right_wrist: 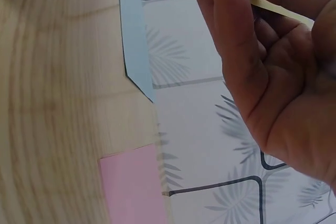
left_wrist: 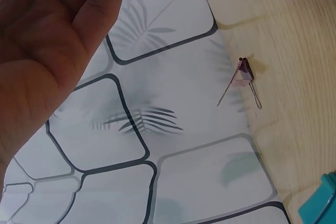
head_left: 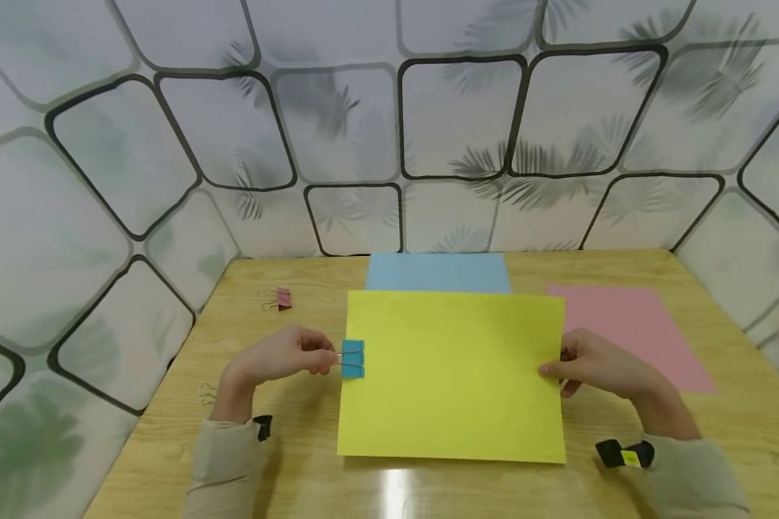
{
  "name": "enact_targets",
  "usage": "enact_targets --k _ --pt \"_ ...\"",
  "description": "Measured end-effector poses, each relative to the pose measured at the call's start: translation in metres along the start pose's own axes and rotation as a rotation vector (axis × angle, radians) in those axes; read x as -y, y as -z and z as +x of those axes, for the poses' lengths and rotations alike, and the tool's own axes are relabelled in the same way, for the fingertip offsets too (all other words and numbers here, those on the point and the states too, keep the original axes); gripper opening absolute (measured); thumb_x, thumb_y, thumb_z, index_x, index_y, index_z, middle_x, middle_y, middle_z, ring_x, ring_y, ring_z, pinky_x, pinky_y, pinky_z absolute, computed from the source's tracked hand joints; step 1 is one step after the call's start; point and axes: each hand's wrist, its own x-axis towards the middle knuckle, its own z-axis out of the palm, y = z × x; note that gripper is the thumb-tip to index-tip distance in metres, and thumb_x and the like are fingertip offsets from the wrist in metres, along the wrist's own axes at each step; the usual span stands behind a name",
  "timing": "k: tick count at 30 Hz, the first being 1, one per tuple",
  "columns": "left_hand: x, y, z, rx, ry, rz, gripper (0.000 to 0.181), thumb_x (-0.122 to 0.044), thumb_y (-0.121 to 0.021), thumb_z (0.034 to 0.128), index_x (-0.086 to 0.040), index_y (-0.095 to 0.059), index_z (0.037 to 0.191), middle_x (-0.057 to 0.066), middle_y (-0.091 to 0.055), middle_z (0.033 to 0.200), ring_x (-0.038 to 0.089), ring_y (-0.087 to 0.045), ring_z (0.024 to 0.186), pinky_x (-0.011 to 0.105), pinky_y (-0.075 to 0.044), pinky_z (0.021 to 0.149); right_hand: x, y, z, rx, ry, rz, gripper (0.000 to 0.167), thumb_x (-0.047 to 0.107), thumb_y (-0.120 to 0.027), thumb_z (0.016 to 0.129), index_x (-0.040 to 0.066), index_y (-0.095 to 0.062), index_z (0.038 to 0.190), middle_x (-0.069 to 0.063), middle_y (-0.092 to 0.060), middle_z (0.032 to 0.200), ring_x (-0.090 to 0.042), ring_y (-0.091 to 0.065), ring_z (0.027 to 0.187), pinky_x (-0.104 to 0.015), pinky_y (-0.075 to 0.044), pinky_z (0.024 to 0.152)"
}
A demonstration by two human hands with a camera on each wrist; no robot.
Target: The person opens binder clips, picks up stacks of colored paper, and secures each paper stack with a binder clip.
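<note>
A yellow sheet of paper point(head_left: 454, 375) is held up in front of me, with a blue binder clip point(head_left: 353, 359) gripping its left edge. My left hand point(head_left: 285, 355) pinches the clip's wire handles at the fingertips. On the opposite side, my right hand point(head_left: 606, 367) pinches the sheet's right edge, its thumb on the near face and the other fingers partly hidden behind. The left wrist view shows my left palm point(left_wrist: 47, 45), but not the held clip's handles. In the right wrist view, a pale edge of the sheet passes between the fingers of my right hand point(right_wrist: 283, 82).
A blue sheet point(head_left: 438, 272) lies behind the yellow one, partly covered from view. To the right rests a pink sheet point(head_left: 636, 331). A pink binder clip point(head_left: 284, 298) sits at the back left; wire handles point(head_left: 208, 393) show beside my left wrist. Patterned walls surround the wooden table point(head_left: 298, 483).
</note>
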Motion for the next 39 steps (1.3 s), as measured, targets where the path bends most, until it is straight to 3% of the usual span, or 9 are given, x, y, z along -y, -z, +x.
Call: enact_targets --k 5,9,11,17,19,23,26,32,39 --pt "0.002 -0.002 0.0 0.026 0.002 0.057 0.031 -0.031 -0.057 0.1002 -0.003 -0.07 0.103 0.003 -0.064 0.088 0.021 -0.057 0.081 0.039 -0.047 0.075 -0.001 -0.001 0.004 -0.009 -0.061 -0.069 0.04 0.017 -0.07 0.094 0.003 -0.051 0.061 0.007 -0.042 0.05 -0.034 -0.067 0.058 -0.038 -0.06 0.064" --pt "0.001 -0.007 0.002 0.053 0.024 0.105 0.029 -0.032 -0.057 0.1006 -0.006 -0.07 0.102 0.004 -0.064 0.089 0.018 -0.053 0.078 0.034 -0.044 0.07 -0.007 -0.001 0.003 0.034 -0.063 -0.08 0.033 0.016 -0.068 0.095 0.001 -0.061 0.065 0.001 -0.061 0.057 -0.032 -0.068 0.059 -0.039 -0.06 0.063" --pt "0.001 -0.008 0.003 0.062 0.045 0.135 0.029 -0.033 -0.058 0.0999 -0.007 -0.07 0.101 0.002 -0.064 0.089 0.016 -0.051 0.077 0.033 -0.043 0.068 -0.01 -0.001 0.003 0.052 -0.05 -0.084 0.035 0.015 -0.068 0.095 -0.003 -0.062 0.065 -0.001 -0.061 0.057 -0.029 -0.067 0.057 -0.039 -0.059 0.061" --pt "0.002 -0.018 0.009 0.063 0.097 0.177 0.026 -0.034 -0.062 0.0972 -0.008 -0.069 0.093 -0.001 -0.056 0.08 0.015 -0.048 0.071 0.032 -0.04 0.064 -0.019 -0.006 0.005 0.044 -0.064 -0.156 0.052 0.018 -0.072 0.092 0.002 -0.044 0.051 -0.001 -0.048 0.042 -0.016 -0.056 0.042 -0.037 -0.057 0.054" --pt "0.002 -0.02 0.011 0.065 0.115 0.189 0.025 -0.034 -0.062 0.0966 -0.009 -0.068 0.092 -0.001 -0.056 0.079 0.015 -0.048 0.07 0.032 -0.039 0.063 -0.02 -0.008 0.006 0.045 -0.068 -0.19 0.051 0.018 -0.072 0.092 0.005 -0.046 0.05 -0.004 -0.056 0.045 -0.012 -0.053 0.041 -0.033 -0.054 0.05" --pt "0.001 -0.023 0.013 0.079 0.137 0.21 0.023 -0.032 -0.063 0.0956 -0.01 -0.067 0.093 0.0 -0.058 0.081 0.015 -0.048 0.07 0.031 -0.039 0.063 -0.022 -0.014 0.011 0.078 -0.076 -0.211 0.053 0.016 -0.071 0.092 0.015 -0.039 0.049 0.006 -0.049 0.044 -0.001 -0.035 0.041 -0.022 -0.039 0.042" --pt "0.001 -0.025 0.014 0.086 0.148 0.22 0.02 -0.029 -0.064 0.0947 -0.009 -0.065 0.094 0.001 -0.057 0.083 0.015 -0.048 0.071 0.031 -0.038 0.063 -0.021 -0.018 0.013 0.092 -0.091 -0.208 0.054 0.014 -0.07 0.092 0.019 -0.035 0.051 0.007 -0.042 0.045 -0.002 -0.026 0.043 -0.019 -0.031 0.043" --pt "0.002 -0.027 0.014 0.094 0.193 0.239 0.017 -0.027 -0.066 0.0948 -0.01 -0.065 0.099 0.001 -0.06 0.09 0.016 -0.052 0.076 0.033 -0.043 0.067 -0.018 -0.022 0.016 0.058 -0.116 -0.313 0.046 0.017 -0.072 0.091 0.011 -0.05 0.051 0.006 -0.048 0.044 -0.002 -0.034 0.037 -0.021 -0.036 0.039" --pt "0.001 -0.03 0.016 0.122 0.232 0.234 0.019 -0.031 -0.063 0.0965 -0.012 -0.064 0.099 0.002 -0.059 0.089 0.017 -0.051 0.076 0.033 -0.042 0.066 -0.02 -0.025 0.017 0.056 -0.142 -0.375 0.042 0.021 -0.073 0.09 0.013 -0.049 0.057 0.007 -0.044 0.046 -0.004 -0.038 0.038 -0.022 -0.035 0.04"
